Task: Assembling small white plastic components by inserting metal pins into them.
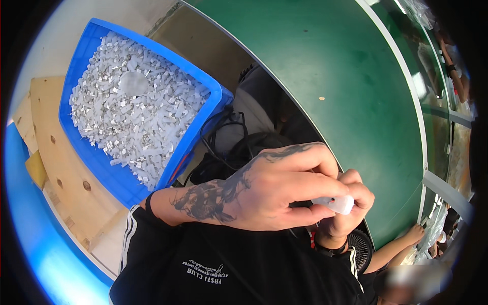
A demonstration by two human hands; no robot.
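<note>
My left hand point(284, 185), with a dark tattoo over its back and wrist, reaches in from the left. Its thumb and forefinger are closed on a small white plastic piece point(344, 204) with a rounded end and a tiny dark spot. On the other side, my right hand point(360, 195) curls its fingers round the same piece, partly hidden behind the left. Both hands are held together in front of my chest, by the near edge of a green table point(366, 91). The rest of the piece is covered by fingers.
A blue bin point(216, 86) heaped with small white plastic pieces point(137, 107) with shiny metal parts stands at the left, by a wooden board point(66, 168). Black cables point(223, 127) hang beside it. A black fan point(361, 249) is near my right wrist. Another person's arm point(394, 249) rests at the right.
</note>
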